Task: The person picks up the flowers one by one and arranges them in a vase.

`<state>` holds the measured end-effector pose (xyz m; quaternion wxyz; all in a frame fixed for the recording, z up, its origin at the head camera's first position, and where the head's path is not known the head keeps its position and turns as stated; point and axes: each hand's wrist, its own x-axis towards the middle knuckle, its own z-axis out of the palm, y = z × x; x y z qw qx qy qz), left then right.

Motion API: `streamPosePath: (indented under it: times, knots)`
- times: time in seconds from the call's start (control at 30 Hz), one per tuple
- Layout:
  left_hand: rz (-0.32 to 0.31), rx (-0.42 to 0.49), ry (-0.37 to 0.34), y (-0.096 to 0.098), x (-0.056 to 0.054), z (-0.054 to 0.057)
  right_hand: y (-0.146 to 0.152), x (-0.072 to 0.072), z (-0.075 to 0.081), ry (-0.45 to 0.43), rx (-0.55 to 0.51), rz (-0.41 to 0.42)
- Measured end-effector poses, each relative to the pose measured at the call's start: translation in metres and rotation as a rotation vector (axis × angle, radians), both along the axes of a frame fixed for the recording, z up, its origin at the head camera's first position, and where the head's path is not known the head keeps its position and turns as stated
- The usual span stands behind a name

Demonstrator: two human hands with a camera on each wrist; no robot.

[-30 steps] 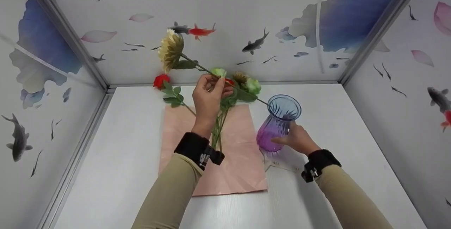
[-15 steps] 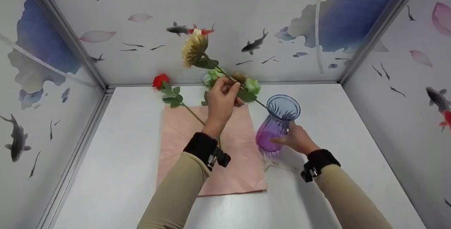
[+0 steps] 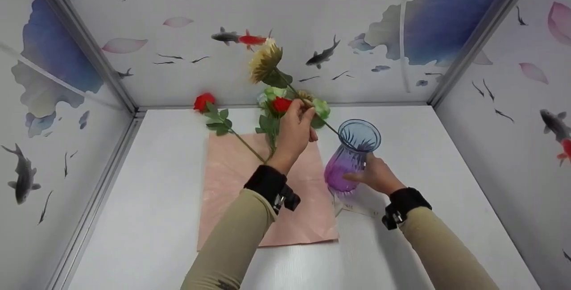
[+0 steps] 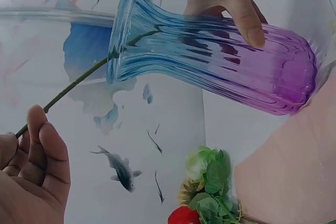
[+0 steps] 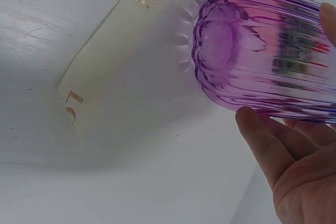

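A cream-yellow artificial flower (image 3: 265, 61) slants over the table, its head up and to the left. My left hand (image 3: 294, 131) pinches its stem (image 4: 73, 85) between thumb and fingers. The stem's lower end passes through the mouth of a ribbed glass vase (image 3: 340, 175) and shows inside the blue neck in the left wrist view. The vase fades from blue at the rim to purple at the base. Around its lower body, my right hand (image 3: 379, 176) grips it, thumb on one side and fingers on the other; the right wrist view shows the purple base (image 5: 220, 45) up close.
Pink wrapping paper (image 3: 308, 218) lies left of the vase. One red rose (image 3: 204, 102) lies at the back left; another red rose (image 3: 281, 104) and green-white flowers (image 3: 321, 108) are bunched behind my left hand. A pale lettered ribbon (image 5: 110, 51) lies by the vase base. Printed walls enclose the table.
My left hand has moved right toward the vase with the flower, and the stem reaches further into the vase's mouth. My right hand and the vase have stayed in place.
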<state>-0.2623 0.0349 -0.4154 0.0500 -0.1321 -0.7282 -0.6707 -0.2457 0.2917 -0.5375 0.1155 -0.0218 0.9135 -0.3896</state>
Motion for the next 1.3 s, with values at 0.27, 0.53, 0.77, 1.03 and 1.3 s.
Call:
streamPosePath:
  times: [0.27, 0.53, 0.77, 1.03, 1.3]
  knots:
    - [-0.025, -0.012, -0.065, 0.013, 0.001, -0.003, 0.000, 0.000, -0.002, 0.006, 0.014, 0.000]
    - [-0.038, 0.056, -0.147, 0.022, 0.003, -0.011, 0.003, 0.002, -0.002, 0.021, 0.001, 0.002]
    - [-0.051, 0.083, -0.166, 0.028, 0.003, -0.014, 0.002, 0.001, -0.002, 0.018, 0.020, 0.004]
    - [-0.066, 0.046, -0.244, 0.037, 0.003, -0.015, 0.002, 0.000, -0.002, 0.014, 0.029, 0.003]
    - [0.045, -0.081, -0.203, 0.042, 0.001, -0.025, 0.002, -0.001, -0.004, 0.010, 0.028, 0.000]
